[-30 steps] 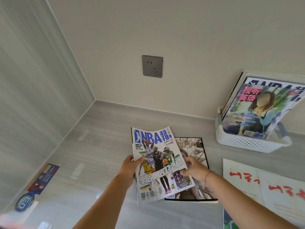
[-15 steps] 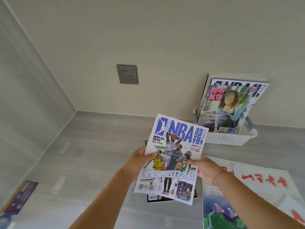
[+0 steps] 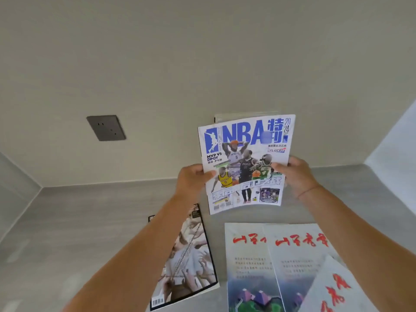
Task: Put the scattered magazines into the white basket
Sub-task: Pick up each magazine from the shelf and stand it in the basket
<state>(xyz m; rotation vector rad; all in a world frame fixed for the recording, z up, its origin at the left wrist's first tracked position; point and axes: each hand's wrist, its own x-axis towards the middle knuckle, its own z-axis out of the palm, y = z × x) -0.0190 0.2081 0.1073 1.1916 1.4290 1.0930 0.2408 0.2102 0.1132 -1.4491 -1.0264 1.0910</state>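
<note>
Fingers (image 3: pixel 208 174) of left hand (image 3: pixel 191 180) and right hand (image 3: pixel 297 176) are pinching the mag (image 3: pixel 245 154) upright for slotting. Basket's probably hiding behind it.

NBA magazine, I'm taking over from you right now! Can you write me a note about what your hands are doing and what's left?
Hands: the left hand and the right hand each grip a side edge of the NBA magazine, held upright in the air.
White basket: not visible, probably behind that magazine.
On the table: a magazine with reaching hands on its cover and three overlapping red-titled magazines.
Done: NBA magazine lifted.
Left: put it in the basket, then the other four.
</note>
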